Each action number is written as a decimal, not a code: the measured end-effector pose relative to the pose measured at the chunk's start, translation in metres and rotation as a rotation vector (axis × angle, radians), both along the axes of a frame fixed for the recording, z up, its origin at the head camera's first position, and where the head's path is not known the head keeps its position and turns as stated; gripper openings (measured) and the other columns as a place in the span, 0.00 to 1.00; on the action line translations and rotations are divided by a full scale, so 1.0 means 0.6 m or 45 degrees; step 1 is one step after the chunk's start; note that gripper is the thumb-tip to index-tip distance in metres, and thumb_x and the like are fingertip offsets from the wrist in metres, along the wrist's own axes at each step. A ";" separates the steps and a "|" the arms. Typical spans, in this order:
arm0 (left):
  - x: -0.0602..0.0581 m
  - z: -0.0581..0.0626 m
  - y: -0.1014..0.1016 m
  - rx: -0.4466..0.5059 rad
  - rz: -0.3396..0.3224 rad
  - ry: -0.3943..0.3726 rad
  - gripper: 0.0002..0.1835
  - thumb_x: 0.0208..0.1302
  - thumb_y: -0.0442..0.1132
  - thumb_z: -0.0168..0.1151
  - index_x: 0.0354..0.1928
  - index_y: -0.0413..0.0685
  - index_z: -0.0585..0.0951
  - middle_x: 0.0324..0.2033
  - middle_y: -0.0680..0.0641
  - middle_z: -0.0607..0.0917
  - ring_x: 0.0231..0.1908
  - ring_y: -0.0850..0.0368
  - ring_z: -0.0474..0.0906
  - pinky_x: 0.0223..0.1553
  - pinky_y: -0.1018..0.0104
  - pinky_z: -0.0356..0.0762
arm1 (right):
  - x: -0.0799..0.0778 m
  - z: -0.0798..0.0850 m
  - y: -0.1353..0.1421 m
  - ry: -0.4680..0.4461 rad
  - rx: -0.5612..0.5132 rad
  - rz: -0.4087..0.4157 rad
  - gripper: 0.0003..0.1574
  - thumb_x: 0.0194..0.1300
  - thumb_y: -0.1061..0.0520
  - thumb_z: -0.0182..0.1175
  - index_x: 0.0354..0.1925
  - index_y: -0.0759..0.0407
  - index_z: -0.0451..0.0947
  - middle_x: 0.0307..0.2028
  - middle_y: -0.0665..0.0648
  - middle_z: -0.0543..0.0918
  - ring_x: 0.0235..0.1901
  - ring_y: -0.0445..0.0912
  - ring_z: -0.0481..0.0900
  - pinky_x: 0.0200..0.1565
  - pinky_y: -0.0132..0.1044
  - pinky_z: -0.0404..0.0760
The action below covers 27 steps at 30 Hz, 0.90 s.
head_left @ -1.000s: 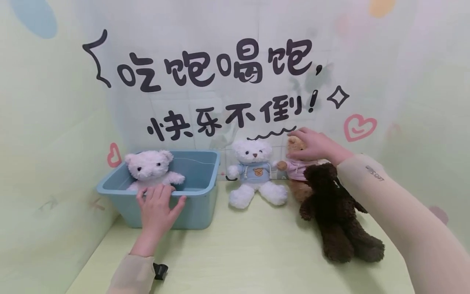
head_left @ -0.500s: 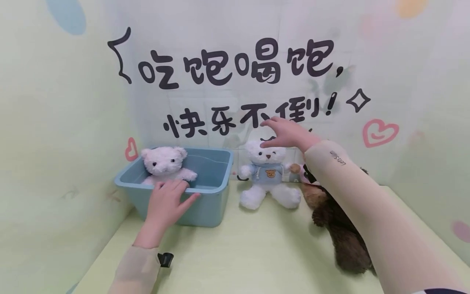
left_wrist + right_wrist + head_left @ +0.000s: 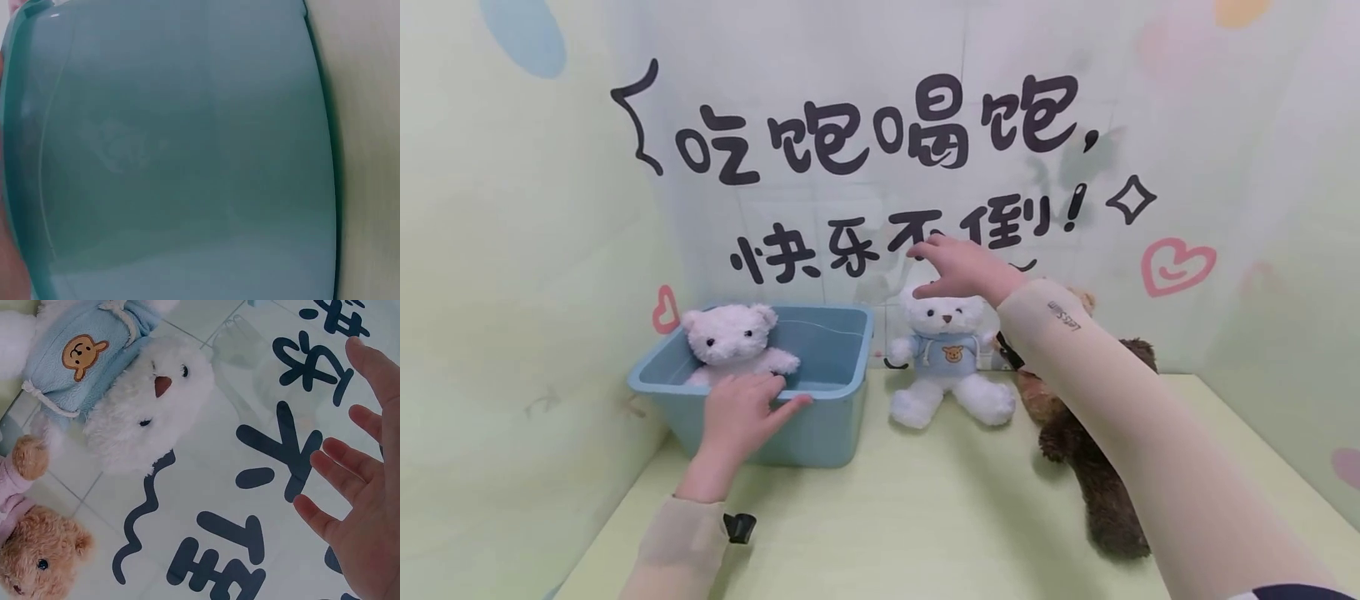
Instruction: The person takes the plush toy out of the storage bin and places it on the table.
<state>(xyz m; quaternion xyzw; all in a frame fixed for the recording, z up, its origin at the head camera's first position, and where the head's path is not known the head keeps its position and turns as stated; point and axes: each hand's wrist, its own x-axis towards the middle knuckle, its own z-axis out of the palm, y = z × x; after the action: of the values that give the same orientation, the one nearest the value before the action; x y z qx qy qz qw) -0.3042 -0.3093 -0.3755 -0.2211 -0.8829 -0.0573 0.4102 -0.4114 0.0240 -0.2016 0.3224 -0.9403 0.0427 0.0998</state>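
Observation:
In the head view my left hand holds the front rim of a blue plastic tub, its fingers bent over the edge. Inside sits a pale pink teddy bear. The left wrist view is mostly filled by the tub's wall. My right hand is spread and bare, raised in front of the top of a white teddy bear's head. That white teddy bear wears a blue hoodie and sits against the back wall. In the right wrist view the right hand shows loose, parted fingers beside its head.
A light brown teddy bear in a pink top sits right of the white one. A dark brown teddy bear lies in front of it, partly behind my right sleeve. Printed fabric walls enclose the pale table.
My right hand has moved left, from the light brown bear to over the white bear's head. The left hand stays at the tub's rim. The head view has shifted slightly.

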 end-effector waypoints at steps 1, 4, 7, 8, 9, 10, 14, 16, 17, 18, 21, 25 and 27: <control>0.002 -0.001 0.000 -0.003 -0.012 0.026 0.32 0.60 0.74 0.46 0.17 0.56 0.60 0.12 0.58 0.58 0.14 0.60 0.55 0.20 0.63 0.54 | 0.000 0.002 -0.004 0.003 0.011 -0.004 0.41 0.61 0.42 0.64 0.68 0.52 0.64 0.64 0.59 0.67 0.59 0.54 0.71 0.59 0.49 0.68; 0.009 -0.002 0.000 -0.003 -0.044 0.112 0.32 0.60 0.74 0.47 0.16 0.56 0.59 0.12 0.59 0.57 0.13 0.61 0.52 0.17 0.65 0.49 | 0.000 0.004 -0.015 -0.003 0.018 -0.005 0.41 0.62 0.42 0.63 0.68 0.51 0.64 0.64 0.59 0.67 0.59 0.54 0.70 0.59 0.48 0.67; 0.016 -0.004 0.001 -0.005 -0.072 0.205 0.33 0.60 0.74 0.45 0.16 0.56 0.58 0.12 0.59 0.56 0.12 0.61 0.50 0.16 0.66 0.45 | 0.000 0.004 -0.030 -0.009 0.014 0.019 0.41 0.62 0.43 0.63 0.69 0.52 0.64 0.65 0.59 0.66 0.60 0.54 0.69 0.60 0.49 0.67; 0.018 -0.005 0.001 -0.005 -0.077 0.236 0.33 0.60 0.75 0.44 0.15 0.56 0.57 0.12 0.59 0.55 0.12 0.61 0.50 0.16 0.66 0.45 | 0.000 0.003 -0.036 -0.010 0.011 0.030 0.41 0.62 0.43 0.63 0.69 0.52 0.64 0.65 0.59 0.66 0.60 0.54 0.69 0.60 0.49 0.67; 0.021 -0.006 0.002 -0.008 -0.082 0.265 0.33 0.61 0.75 0.43 0.15 0.56 0.57 0.12 0.59 0.55 0.12 0.61 0.49 0.16 0.66 0.44 | 0.000 0.002 -0.041 -0.010 0.013 0.037 0.41 0.62 0.43 0.63 0.69 0.52 0.64 0.65 0.59 0.66 0.60 0.54 0.70 0.60 0.49 0.67; 0.024 -0.007 0.002 -0.012 -0.084 0.288 0.33 0.61 0.75 0.41 0.15 0.56 0.57 0.12 0.60 0.54 0.12 0.62 0.49 0.16 0.67 0.43 | 0.000 0.001 -0.047 -0.006 0.017 0.044 0.41 0.62 0.44 0.63 0.69 0.52 0.64 0.65 0.59 0.67 0.60 0.54 0.70 0.60 0.49 0.67; 0.034 -0.010 0.003 -0.017 -0.095 0.339 0.34 0.61 0.76 0.39 0.14 0.57 0.56 0.13 0.60 0.53 0.12 0.63 0.47 0.16 0.68 0.41 | 0.000 -0.002 -0.070 -0.007 0.029 0.064 0.40 0.62 0.44 0.63 0.68 0.52 0.64 0.65 0.58 0.66 0.61 0.53 0.69 0.61 0.49 0.65; 0.040 -0.012 0.003 -0.017 -0.089 0.351 0.34 0.60 0.76 0.38 0.14 0.57 0.57 0.13 0.60 0.52 0.12 0.63 0.46 0.17 0.69 0.41 | 0.002 -0.003 -0.082 -0.008 0.035 0.072 0.40 0.62 0.43 0.63 0.68 0.50 0.64 0.66 0.57 0.66 0.61 0.52 0.69 0.61 0.48 0.65; 0.043 -0.013 0.003 -0.016 -0.090 0.358 0.34 0.60 0.76 0.39 0.14 0.57 0.57 0.13 0.60 0.53 0.12 0.63 0.46 0.17 0.69 0.40 | 0.003 -0.003 -0.088 -0.011 0.035 0.075 0.40 0.62 0.43 0.63 0.68 0.50 0.64 0.66 0.56 0.66 0.61 0.52 0.69 0.61 0.48 0.65; 0.045 -0.013 0.002 -0.018 -0.087 0.366 0.34 0.60 0.77 0.39 0.14 0.57 0.57 0.12 0.60 0.53 0.12 0.63 0.47 0.16 0.69 0.40 | 0.005 -0.003 -0.094 -0.017 0.033 0.083 0.40 0.62 0.43 0.63 0.69 0.50 0.64 0.66 0.56 0.65 0.62 0.52 0.69 0.61 0.48 0.65; 0.052 -0.013 0.003 -0.023 -0.089 0.386 0.34 0.60 0.76 0.40 0.13 0.57 0.58 0.12 0.60 0.54 0.11 0.63 0.47 0.16 0.70 0.40 | 0.011 -0.001 -0.112 -0.010 0.033 0.106 0.40 0.62 0.42 0.63 0.69 0.49 0.64 0.66 0.57 0.66 0.61 0.52 0.69 0.60 0.46 0.67; 0.056 -0.010 0.006 -0.022 -0.108 0.422 0.34 0.61 0.76 0.40 0.13 0.56 0.58 0.11 0.60 0.54 0.11 0.63 0.47 0.16 0.70 0.41 | 0.017 0.002 -0.135 0.008 0.046 0.158 0.39 0.63 0.43 0.63 0.69 0.49 0.64 0.66 0.56 0.66 0.60 0.50 0.70 0.59 0.45 0.68; 0.056 -0.009 0.007 -0.020 -0.114 0.441 0.34 0.61 0.75 0.40 0.13 0.56 0.58 0.11 0.60 0.54 0.10 0.63 0.48 0.16 0.71 0.41 | 0.019 0.004 -0.146 0.026 0.058 0.183 0.39 0.63 0.43 0.62 0.69 0.49 0.64 0.66 0.56 0.66 0.58 0.50 0.72 0.58 0.44 0.69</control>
<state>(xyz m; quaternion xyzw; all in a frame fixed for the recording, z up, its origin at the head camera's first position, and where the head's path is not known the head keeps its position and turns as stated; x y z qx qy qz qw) -0.2704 -0.3053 -0.3806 -0.2701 -0.7887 -0.0296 0.5514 -0.3999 -0.0636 -0.1993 0.3918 -0.9144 0.0252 0.0988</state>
